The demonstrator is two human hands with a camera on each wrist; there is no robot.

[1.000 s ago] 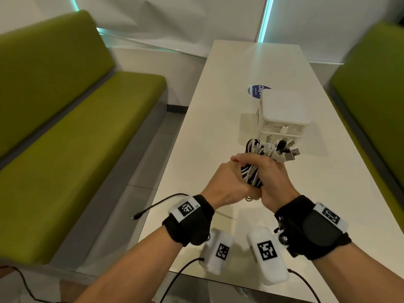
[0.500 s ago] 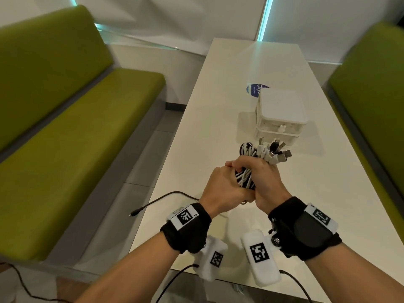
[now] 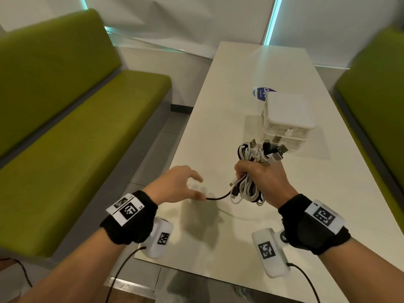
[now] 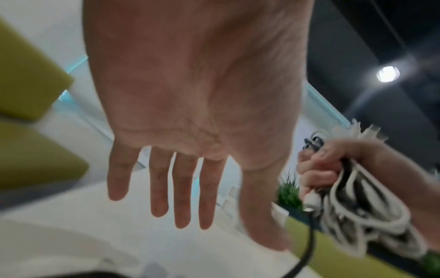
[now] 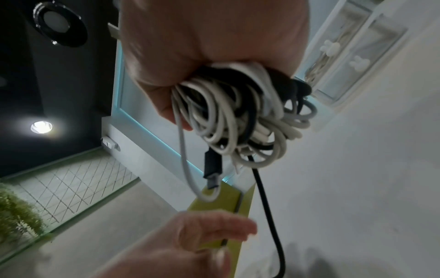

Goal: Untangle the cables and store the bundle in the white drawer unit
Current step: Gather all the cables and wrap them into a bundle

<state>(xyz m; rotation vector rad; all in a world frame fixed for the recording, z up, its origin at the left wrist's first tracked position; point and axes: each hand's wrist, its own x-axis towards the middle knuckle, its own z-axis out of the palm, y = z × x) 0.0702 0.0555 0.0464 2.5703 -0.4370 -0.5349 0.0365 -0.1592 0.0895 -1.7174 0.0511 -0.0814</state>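
Observation:
My right hand grips a bundle of white and black cables upright above the table, plugs sticking out of the top. The right wrist view shows the coiled loops hanging under the fist. One black cable trails from the bundle's lower end towards my left hand. That hand hovers left of the bundle, with its fingers straight and spread and nothing in the palm. The black cable passes beside its thumb. The white drawer unit stands just behind the bundle, drawers closed.
The long white table runs away from me between two green benches, left and right. A round blue sticker lies behind the drawer unit. The table's left edge is close to my left hand.
My left hand has let go of the bundle, opened and moved left. The right hand keeps the bundle, and a black cable now stretches out from it to the left.

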